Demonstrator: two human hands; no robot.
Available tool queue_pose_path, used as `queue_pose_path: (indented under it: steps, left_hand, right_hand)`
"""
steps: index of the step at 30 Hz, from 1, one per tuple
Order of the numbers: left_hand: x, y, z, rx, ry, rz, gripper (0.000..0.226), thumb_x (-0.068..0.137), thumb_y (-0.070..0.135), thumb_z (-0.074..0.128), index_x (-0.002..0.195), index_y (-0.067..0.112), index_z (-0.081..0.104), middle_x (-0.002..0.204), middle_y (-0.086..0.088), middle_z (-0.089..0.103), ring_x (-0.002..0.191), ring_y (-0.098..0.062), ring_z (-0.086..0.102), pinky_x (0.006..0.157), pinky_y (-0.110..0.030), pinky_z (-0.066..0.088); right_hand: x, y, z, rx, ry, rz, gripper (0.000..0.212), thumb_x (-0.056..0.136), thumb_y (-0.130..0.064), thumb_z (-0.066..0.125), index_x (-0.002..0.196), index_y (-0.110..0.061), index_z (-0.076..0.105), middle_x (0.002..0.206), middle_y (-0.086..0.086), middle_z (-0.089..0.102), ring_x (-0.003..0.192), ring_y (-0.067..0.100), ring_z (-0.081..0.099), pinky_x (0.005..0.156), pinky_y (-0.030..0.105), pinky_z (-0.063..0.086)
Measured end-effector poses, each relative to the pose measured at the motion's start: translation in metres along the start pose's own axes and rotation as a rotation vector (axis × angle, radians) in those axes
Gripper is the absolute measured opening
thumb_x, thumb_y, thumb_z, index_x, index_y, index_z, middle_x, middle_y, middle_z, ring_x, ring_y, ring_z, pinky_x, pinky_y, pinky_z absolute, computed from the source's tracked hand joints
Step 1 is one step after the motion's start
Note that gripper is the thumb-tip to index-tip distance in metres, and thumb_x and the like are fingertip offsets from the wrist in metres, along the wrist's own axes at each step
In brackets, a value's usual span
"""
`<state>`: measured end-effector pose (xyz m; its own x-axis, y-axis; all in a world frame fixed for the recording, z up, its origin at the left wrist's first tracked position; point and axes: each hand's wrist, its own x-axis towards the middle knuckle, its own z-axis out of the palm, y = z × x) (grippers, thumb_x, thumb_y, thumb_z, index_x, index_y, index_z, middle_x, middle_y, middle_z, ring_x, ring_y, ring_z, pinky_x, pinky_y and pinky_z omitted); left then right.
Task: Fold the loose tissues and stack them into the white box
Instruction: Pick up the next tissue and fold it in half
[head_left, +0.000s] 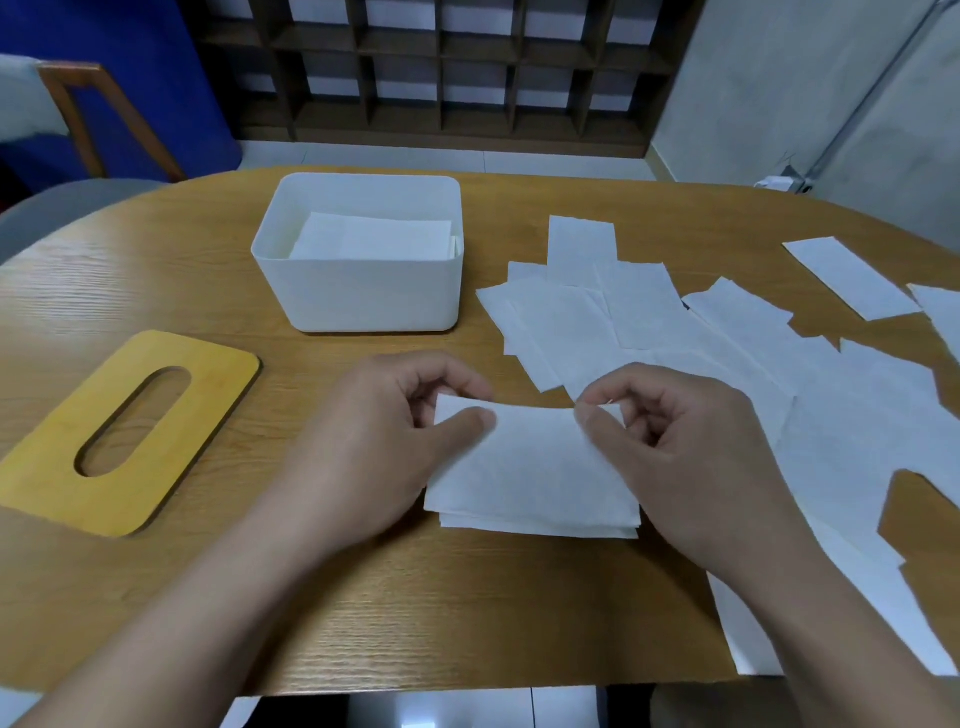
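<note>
Near the left edge of the wooden table (156, 270) lies a yellow lid (130, 431) with an oval slot, flat on the surface and apart from everything else.

Beyond it, toward the far edge, stands the white box (358, 296), open at the top. Folded tissues (371, 238) lie stacked inside it, below the rim.

The left hand (379, 441) rests at the middle of the table, toward the near edge. Its thumb lies on top of the folded tissue (530, 473) at the far left corner, and its curled fingers are behind that corner, so the hand pinches the tissue there. The tissue extends from this hand to the right and toward the near edge. Several layered edges show along its near side; the exact number of layers cannot be made out.

The right hand (691, 447) grips the far right corner of the same tissue between thumb and curled fingers. The tissue thus lies between the two hands, its far edge lifted slightly and bowed, its near edge apparently on the table.

Loose tissues (649, 322) cover the right part of the table, overlapping one another from just right of the box to the right edge. One separate tissue strip (852, 275) lies near the far right edge, just clear of the main spread.
</note>
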<state>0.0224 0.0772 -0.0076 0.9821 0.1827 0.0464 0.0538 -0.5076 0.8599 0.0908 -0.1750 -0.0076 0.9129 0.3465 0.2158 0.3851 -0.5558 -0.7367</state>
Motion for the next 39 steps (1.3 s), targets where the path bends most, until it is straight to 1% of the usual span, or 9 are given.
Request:
queue_pose_path:
  steps: [6, 11, 17, 22, 24, 27, 31, 35, 39]
  left_hand:
    - [-0.002, -0.005, 0.014, 0.264, -0.020, 0.063, 0.014, 0.092, 0.042, 0.083, 0.103, 0.045, 0.075, 0.084, 0.021, 0.064, 0.080, -0.002, 0.059, 0.067, -0.024, 0.043]
    - [0.001, -0.011, 0.008, 0.398, -0.038, 0.171, 0.031, 0.093, 0.061, 0.075, 0.119, 0.045, 0.071, 0.115, 0.028, 0.056, 0.115, 0.002, 0.049, 0.096, -0.021, 0.042]
    - [-0.003, -0.005, 0.007, 0.535, -0.196, 0.167, 0.064, 0.086, 0.080, 0.067, 0.143, 0.052, 0.053, 0.125, 0.032, 0.044, 0.123, 0.003, 0.037, 0.100, -0.022, 0.035]
    - [-0.002, 0.001, 0.008, 0.517, -0.243, 0.087, 0.069, 0.085, 0.080, 0.069, 0.145, 0.056, 0.046, 0.119, 0.034, 0.042, 0.120, 0.001, 0.036, 0.101, -0.028, 0.038]
    - [-0.002, 0.003, 0.008, 0.495, -0.257, 0.049, 0.062, 0.085, 0.078, 0.070, 0.139, 0.059, 0.046, 0.119, 0.035, 0.042, 0.119, 0.001, 0.036, 0.097, -0.028, 0.038]
    - [-0.004, 0.003, 0.010, 0.444, -0.253, 0.031, 0.044, 0.084, 0.074, 0.074, 0.118, 0.056, 0.052, 0.116, 0.033, 0.045, 0.117, 0.005, 0.036, 0.091, -0.025, 0.038]
    - [-0.005, -0.003, 0.007, 0.253, -0.182, 0.025, 0.036, 0.082, 0.055, 0.087, 0.104, 0.043, 0.061, 0.114, 0.027, 0.059, 0.114, 0.004, 0.049, 0.089, -0.031, 0.046]
    - [0.002, -0.006, 0.005, -0.194, -0.103, -0.015, 0.032, 0.087, 0.013, 0.092, 0.101, 0.021, 0.065, 0.096, -0.004, 0.077, 0.088, -0.035, 0.067, 0.082, -0.052, 0.057]
    - [0.003, -0.005, 0.006, -0.560, -0.003, -0.018, 0.026, 0.093, 0.005, 0.082, 0.115, 0.011, 0.069, 0.093, -0.008, 0.071, 0.083, -0.021, 0.064, 0.073, -0.030, 0.054]
  right_hand:
    - [0.000, 0.009, 0.009, -0.360, -0.062, -0.056, 0.015, 0.097, -0.040, 0.078, 0.084, -0.036, 0.072, 0.074, -0.016, 0.062, 0.069, 0.008, 0.059, 0.064, 0.032, 0.052]
    - [0.003, 0.009, 0.001, -0.368, -0.077, -0.073, 0.019, 0.096, -0.047, 0.075, 0.112, -0.037, 0.077, 0.111, -0.023, 0.064, 0.104, 0.003, 0.057, 0.088, 0.022, 0.049]
    - [0.000, 0.003, 0.000, -0.328, -0.326, -0.023, 0.059, 0.089, -0.071, 0.071, 0.143, -0.057, 0.051, 0.118, -0.036, 0.052, 0.122, -0.012, 0.036, 0.092, 0.014, 0.033]
    - [0.005, -0.001, 0.001, -0.344, -0.410, 0.012, 0.057, 0.092, -0.069, 0.066, 0.146, -0.054, 0.051, 0.116, -0.031, 0.051, 0.117, 0.001, 0.042, 0.095, 0.024, 0.036]
    - [0.005, -0.004, 0.001, -0.329, -0.443, 0.008, 0.043, 0.095, -0.064, 0.066, 0.135, -0.052, 0.058, 0.110, -0.025, 0.054, 0.113, 0.000, 0.043, 0.094, 0.023, 0.032]
    - [0.005, -0.008, 0.002, -0.316, -0.441, -0.011, 0.017, 0.097, -0.058, 0.068, 0.108, -0.046, 0.062, 0.104, -0.020, 0.054, 0.111, -0.002, 0.041, 0.089, 0.022, 0.029]
    - [0.002, -0.013, 0.008, -0.218, -0.368, -0.033, 0.014, 0.094, -0.044, 0.076, 0.098, -0.039, 0.063, 0.110, -0.022, 0.058, 0.118, -0.002, 0.043, 0.093, 0.022, 0.036]
    - [0.000, -0.019, 0.015, 0.058, -0.215, 0.031, 0.024, 0.090, -0.026, 0.086, 0.104, -0.037, 0.069, 0.102, -0.017, 0.072, 0.103, 0.006, 0.068, 0.085, 0.028, 0.057]
    - [0.003, -0.025, 0.024, 0.434, -0.024, 0.152, 0.051, 0.085, -0.014, 0.093, 0.124, -0.038, 0.071, 0.114, -0.009, 0.078, 0.104, 0.015, 0.075, 0.089, 0.044, 0.064]
